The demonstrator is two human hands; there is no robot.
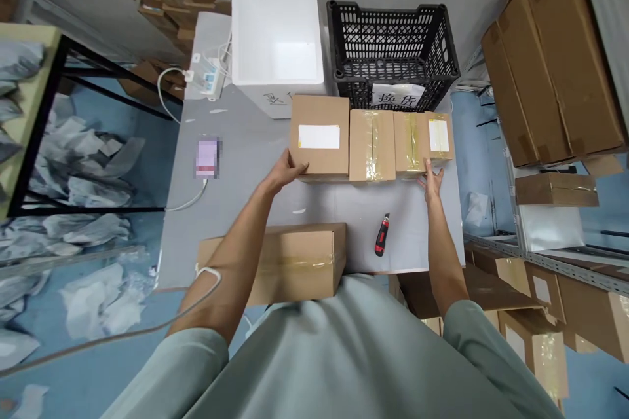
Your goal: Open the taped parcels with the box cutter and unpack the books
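A row of cardboard boxes stands side by side on the table. At its left end is a larger box [319, 156] with a white label. Around that box's near left corner, my left hand [285, 172] is closed, thumb along the front and fingers at the side. Two taped boxes, one wider [361, 144] and one narrower [407, 144], sit in the middle. A small labelled box [439, 156] ends the row. My right hand [432, 182] touches the front of that small box, its fingers spread. A red and black utility knife [382, 234] lies in front of the row.
Behind the row stand a white foam box [275, 88] and a black plastic crate [393, 72]. A taped carton [295, 265] lies at the table's near edge, under my left arm. A cable crosses that arm. A power strip [211, 80] sits back left. Shelves with cartons [555, 190] flank the right.
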